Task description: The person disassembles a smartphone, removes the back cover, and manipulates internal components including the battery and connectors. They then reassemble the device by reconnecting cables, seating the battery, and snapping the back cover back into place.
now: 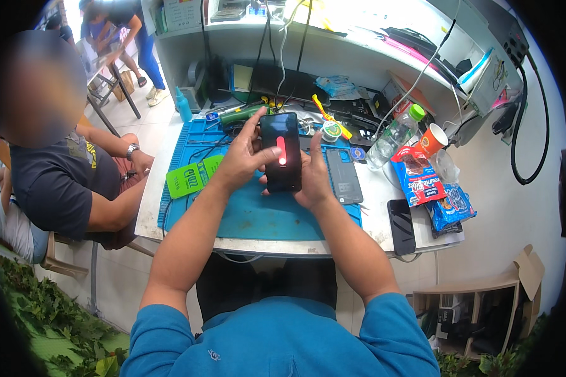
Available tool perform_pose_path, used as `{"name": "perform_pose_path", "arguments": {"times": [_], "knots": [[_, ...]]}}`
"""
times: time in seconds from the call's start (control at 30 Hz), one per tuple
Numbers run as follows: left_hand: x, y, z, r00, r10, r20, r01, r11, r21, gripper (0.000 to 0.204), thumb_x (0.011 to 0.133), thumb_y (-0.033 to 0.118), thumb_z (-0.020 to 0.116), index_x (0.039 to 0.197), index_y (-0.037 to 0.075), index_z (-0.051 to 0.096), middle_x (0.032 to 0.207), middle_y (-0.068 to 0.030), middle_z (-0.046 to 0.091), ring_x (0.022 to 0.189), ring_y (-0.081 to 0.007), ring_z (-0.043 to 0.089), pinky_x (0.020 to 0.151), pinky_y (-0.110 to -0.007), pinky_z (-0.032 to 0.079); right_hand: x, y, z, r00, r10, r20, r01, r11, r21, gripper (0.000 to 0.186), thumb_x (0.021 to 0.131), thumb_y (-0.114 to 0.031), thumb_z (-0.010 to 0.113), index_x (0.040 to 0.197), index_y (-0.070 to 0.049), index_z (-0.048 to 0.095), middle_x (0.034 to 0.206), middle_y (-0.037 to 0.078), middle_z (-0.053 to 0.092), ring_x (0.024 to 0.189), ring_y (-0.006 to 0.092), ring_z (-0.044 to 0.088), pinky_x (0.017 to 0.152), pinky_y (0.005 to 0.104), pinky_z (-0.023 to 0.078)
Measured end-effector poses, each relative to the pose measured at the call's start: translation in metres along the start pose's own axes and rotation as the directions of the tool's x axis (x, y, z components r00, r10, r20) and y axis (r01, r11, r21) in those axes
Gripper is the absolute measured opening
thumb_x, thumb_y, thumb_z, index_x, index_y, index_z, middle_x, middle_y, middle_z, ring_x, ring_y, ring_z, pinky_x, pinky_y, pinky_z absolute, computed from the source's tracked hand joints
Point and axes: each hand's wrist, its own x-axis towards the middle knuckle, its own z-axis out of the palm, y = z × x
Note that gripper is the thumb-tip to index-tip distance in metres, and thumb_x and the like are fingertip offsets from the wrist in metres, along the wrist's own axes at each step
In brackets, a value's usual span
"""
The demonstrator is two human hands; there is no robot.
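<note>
A dark smartphone (280, 176) is held upright between both hands over a blue silicone work mat (264, 220), with a red vertical bar lit on its screen. My left hand (245, 154) wraps the phone's left side, its thumb on the screen at that bar. My right hand (311, 176) grips the right side. A grey phone back cover (343, 176) lies just right of my right hand, and a bright green packet (185, 179) lies on the mat beyond my left forearm.
Tools (236, 116) crowd the mat's back below a shelf (220, 41) with hanging cables. At right are a bottle (390, 144), a cup (431, 138), snack packs (409, 173) and another phone (401, 226). A person (100, 195) sits at the desk's left; others are behind.
</note>
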Motion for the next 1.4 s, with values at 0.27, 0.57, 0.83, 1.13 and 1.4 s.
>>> {"name": "perform_pose_path", "arguments": {"times": [0.27,0.57,0.83,1.13,1.4], "knots": [[-0.001,0.015,0.000,0.992,-0.096,-0.087,0.080,0.983,-0.168,0.069,0.102,0.004,0.077,0.166,0.002,0.052,0.129,-0.0145,0.073,0.111,-0.0158,0.074,0.086,-0.031,0.065,-0.001,-0.006,0.001,1.000,0.018,0.003,-0.018,1.000,0.021,0.111,0.099,-0.098,0.026,0.147,-0.005,0.065,0.122,0.023,0.078,0.096,0.0380,0.082,0.077,0.0535,0.070],[-0.001,0.009,-0.008,0.983,-0.139,-0.124,0.138,0.990,-0.017,0.069,0.101,-0.002,0.075,0.165,0.001,0.050,0.125,-0.0150,0.076,0.100,-0.0170,0.078,0.080,-0.029,0.067,-0.001,0.000,0.006,0.937,-0.295,-0.190,0.135,0.803,-0.581,0.106,0.080,-0.042,0.104,0.152,0.008,0.045,0.133,0.022,0.070,0.114,0.0269,0.077,0.094,0.0367,0.065],[-0.002,0.024,-0.014,0.963,-0.208,-0.170,0.166,0.958,-0.233,0.039,0.106,0.009,0.065,0.142,-0.004,0.074,0.112,-0.0158,0.082,0.085,-0.0208,0.081,0.076,-0.031,0.069,-0.004,-0.003,0.003,0.982,-0.097,-0.162,0.011,0.886,-0.463,0.102,0.074,-0.029,0.102,0.153,0.008,0.049,0.108,0.010,0.070,0.075,0.0128,0.069,0.052,0.0252,0.050],[-0.001,0.019,-0.017,0.951,-0.209,-0.229,0.159,0.963,-0.218,0.033,0.103,0.005,0.070,0.134,-0.005,0.078,0.110,-0.0154,0.082,0.086,-0.0209,0.082,0.078,-0.034,0.070,-0.003,0.002,0.003,0.985,-0.084,-0.148,0.013,0.906,-0.424,0.108,0.072,-0.033,0.103,0.156,0.008,0.047,0.112,0.012,0.067,0.079,0.0152,0.068,0.060,0.0279,0.053],[-0.001,0.016,-0.017,0.957,-0.184,-0.227,0.138,0.969,-0.204,0.033,0.099,0.001,0.073,0.131,-0.005,0.080,0.111,-0.0158,0.083,0.090,-0.0221,0.082,0.080,-0.033,0.071,-0.008,-0.006,0.009,0.978,-0.100,-0.184,-0.025,0.816,-0.578,0.113,0.069,-0.034,0.105,0.157,0.008,0.048,0.124,0.016,0.069,0.107,0.0189,0.072,0.084,0.0332,0.059]]}}
